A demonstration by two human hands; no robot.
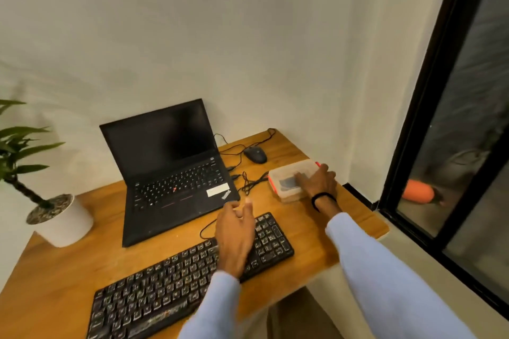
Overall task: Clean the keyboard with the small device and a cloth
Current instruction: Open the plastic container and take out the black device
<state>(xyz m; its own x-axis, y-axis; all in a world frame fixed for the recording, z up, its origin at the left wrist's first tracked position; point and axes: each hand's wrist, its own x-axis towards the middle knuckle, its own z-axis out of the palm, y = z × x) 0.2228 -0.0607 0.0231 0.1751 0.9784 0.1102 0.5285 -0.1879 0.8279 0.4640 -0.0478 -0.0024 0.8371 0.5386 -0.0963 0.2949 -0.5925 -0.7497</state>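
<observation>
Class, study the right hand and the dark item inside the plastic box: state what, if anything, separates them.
The lid of the plastic box does: it appears closed over the dark item, and the right hand rests on top. Nothing else visible intervenes.

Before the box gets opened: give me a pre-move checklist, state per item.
1. Contact: right hand lies flat on the lid of the plastic box, no grip yet: ok.
2. Lid: looks closed; whether the orange clips are latched: cannot tell.
3. Contents: a dark item shows through the lid; device or cloth: cannot tell.
4. Spare hand: left hand hovers above the keyboard, holds nothing: ok.
5. Snag: black cable lies close by the box's left end and may catch if the box slides: not ok.
6. Target: keyboard lies flat on the desk, keys uncovered: ok.
</observation>
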